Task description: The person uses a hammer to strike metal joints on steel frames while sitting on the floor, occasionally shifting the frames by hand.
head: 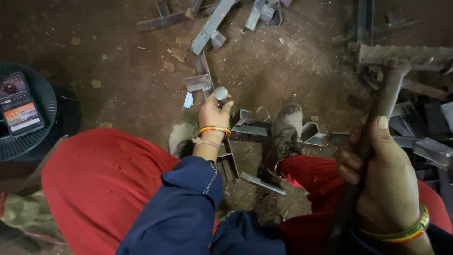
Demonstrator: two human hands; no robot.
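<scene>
My left hand [213,113] reaches down between my feet and grips a short metal tool with a rounded grey top [221,93], held upright over angle-iron pieces [200,83] on the dirt floor. My right hand [380,182] is raised at the right, closed around the dark handle of a hammer [383,101] whose ridged steel head [401,55] points up and away. Both wrists carry coloured bangles. My dusty shoes [285,127] stand on either side of a bent steel bracket [252,126].
Cut steel angle and channel offcuts [214,21] lie scattered at the top and pile up at the right [424,118]. A phone with a lit screen [19,104] rests on a round black grille [33,137] at the left. My red trousers fill the foreground.
</scene>
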